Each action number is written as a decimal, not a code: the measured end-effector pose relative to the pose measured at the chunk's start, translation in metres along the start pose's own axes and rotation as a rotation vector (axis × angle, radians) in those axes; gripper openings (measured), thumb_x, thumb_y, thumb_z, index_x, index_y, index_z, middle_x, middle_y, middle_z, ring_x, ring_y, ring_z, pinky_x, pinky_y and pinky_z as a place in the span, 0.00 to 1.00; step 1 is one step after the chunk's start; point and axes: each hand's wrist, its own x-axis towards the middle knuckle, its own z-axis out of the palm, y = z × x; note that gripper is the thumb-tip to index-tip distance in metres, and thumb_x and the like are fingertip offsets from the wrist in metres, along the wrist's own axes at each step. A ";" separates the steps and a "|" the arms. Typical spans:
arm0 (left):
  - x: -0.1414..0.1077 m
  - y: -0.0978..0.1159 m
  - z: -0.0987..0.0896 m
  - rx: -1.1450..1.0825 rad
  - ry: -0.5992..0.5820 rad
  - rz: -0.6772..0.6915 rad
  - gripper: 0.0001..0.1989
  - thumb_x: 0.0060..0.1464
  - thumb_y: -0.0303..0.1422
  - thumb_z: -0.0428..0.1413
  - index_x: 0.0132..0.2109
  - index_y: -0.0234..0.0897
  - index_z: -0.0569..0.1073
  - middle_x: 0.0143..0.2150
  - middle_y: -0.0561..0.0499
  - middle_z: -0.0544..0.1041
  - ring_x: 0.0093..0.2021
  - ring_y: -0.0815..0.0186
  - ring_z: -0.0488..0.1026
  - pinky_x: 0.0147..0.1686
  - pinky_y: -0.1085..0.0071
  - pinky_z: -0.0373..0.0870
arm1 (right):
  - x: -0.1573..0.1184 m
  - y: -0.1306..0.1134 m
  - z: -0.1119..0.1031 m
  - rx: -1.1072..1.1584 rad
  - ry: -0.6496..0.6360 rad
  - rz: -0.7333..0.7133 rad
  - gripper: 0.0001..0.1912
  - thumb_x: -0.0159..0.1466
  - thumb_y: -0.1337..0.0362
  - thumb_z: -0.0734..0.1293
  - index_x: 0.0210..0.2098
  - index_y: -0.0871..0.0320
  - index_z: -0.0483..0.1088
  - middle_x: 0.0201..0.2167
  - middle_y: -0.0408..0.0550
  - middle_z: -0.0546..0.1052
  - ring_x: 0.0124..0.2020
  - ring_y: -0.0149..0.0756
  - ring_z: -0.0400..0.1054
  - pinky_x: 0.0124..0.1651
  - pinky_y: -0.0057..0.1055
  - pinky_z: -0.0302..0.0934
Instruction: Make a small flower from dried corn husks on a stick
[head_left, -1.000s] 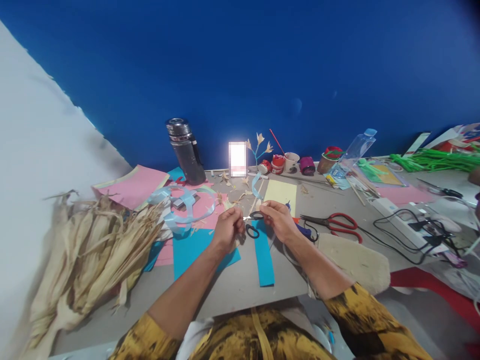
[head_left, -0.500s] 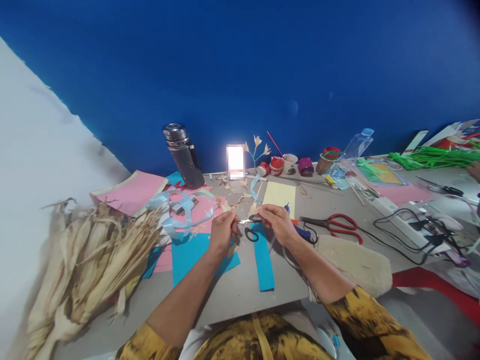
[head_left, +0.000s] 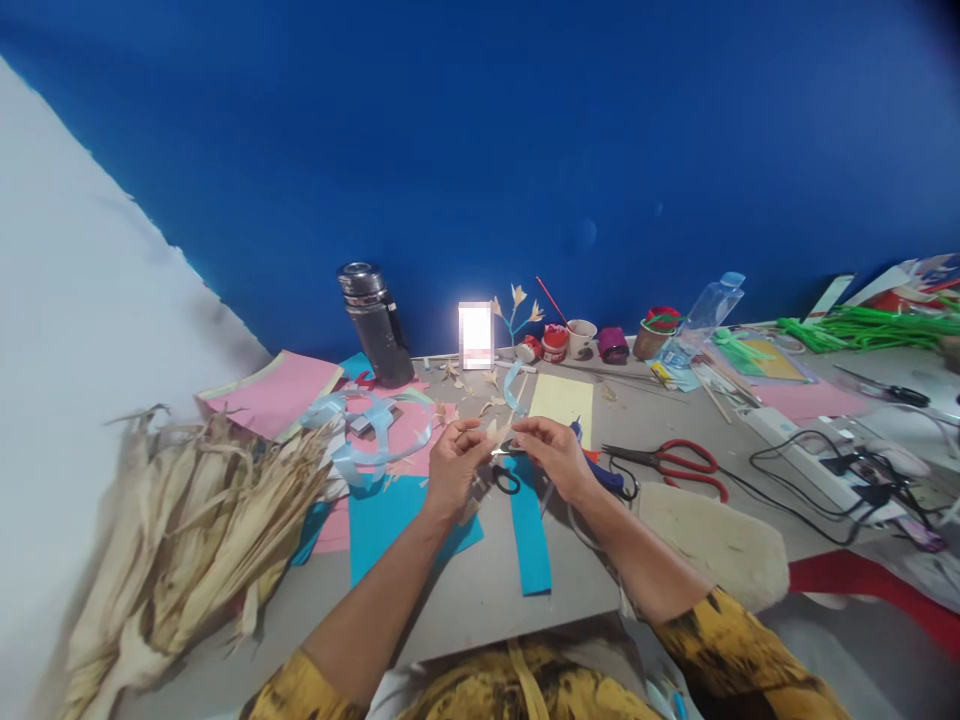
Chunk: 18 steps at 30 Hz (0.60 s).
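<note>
In the middle of the table my left hand and my right hand meet, thumbs and fingers pinched close together. Between their fingertips is a small pale piece of corn husk, partly covered by the fingers. Just beneath lies a pair of small scissors with black handles, the blades partly hidden by my hands. A blue paper strip lies under my right hand, and a larger blue sheet under my left forearm. Behind the hands a blue ribbon curls up beside a pale yellow sheet.
A bundle of dried corn husks fills the left side. A dark flask, a lit screen and paint jars stand along the blue wall. Red-handled scissors, a power strip and cables lie to the right.
My left fingers have risen from the scissor blades to the husk piece at my right fingertips. The whole view has shifted slightly.
</note>
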 end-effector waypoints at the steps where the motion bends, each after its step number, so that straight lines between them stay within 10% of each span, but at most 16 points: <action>1: 0.000 0.000 0.000 0.011 0.015 0.009 0.22 0.41 0.33 0.68 0.44 0.37 0.70 0.28 0.56 0.76 0.26 0.72 0.70 0.30 0.74 0.66 | 0.001 0.000 0.000 0.025 0.021 0.006 0.16 0.52 0.55 0.73 0.36 0.59 0.75 0.24 0.43 0.73 0.23 0.29 0.60 0.24 0.27 0.52; 13: -0.005 0.002 0.006 -0.014 0.014 -0.003 0.23 0.38 0.32 0.68 0.44 0.35 0.71 0.33 0.51 0.79 0.26 0.70 0.72 0.29 0.73 0.68 | 0.008 -0.001 -0.001 0.253 0.121 -0.017 0.21 0.48 0.59 0.76 0.39 0.58 0.70 0.27 0.41 0.73 0.23 0.26 0.61 0.21 0.23 0.51; 18: 0.000 -0.004 -0.001 -0.031 0.008 -0.045 0.14 0.46 0.39 0.63 0.31 0.38 0.66 0.20 0.58 0.69 0.17 0.74 0.62 0.18 0.77 0.60 | 0.016 -0.008 -0.020 0.299 0.205 -0.040 0.19 0.48 0.59 0.76 0.37 0.58 0.71 0.27 0.41 0.72 0.22 0.25 0.58 0.20 0.23 0.48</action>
